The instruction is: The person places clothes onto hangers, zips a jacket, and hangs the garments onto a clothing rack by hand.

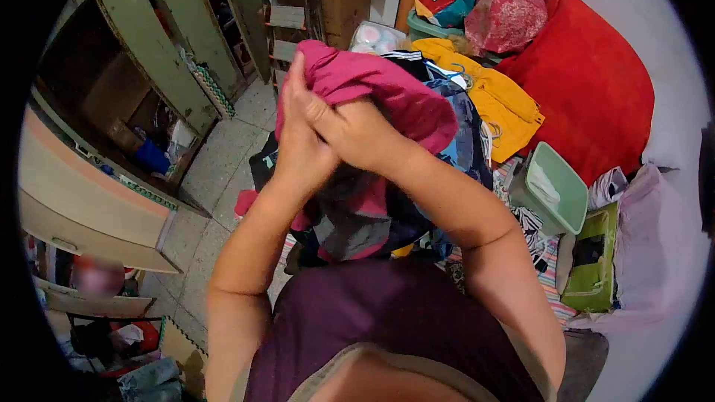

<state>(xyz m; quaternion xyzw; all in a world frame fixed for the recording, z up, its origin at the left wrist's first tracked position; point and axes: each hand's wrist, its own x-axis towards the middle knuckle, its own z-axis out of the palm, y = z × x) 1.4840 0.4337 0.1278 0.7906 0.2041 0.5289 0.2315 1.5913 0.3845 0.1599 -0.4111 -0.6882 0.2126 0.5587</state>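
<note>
Touching the fingers (297, 78), a bunched pink garment (380, 82).

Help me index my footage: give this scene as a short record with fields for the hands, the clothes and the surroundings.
Hands: left hand and right hand together against a pink garment; exact grip unclear
Clothes beyond: yellow garment, to the picture's right
Large item: red fabric bundle, upper right
Container: green tub, white item inside
Left side: green cabinet door, worn paint
Background: stepladder beside cardboard boxes
Floor: speckled tiles
</note>
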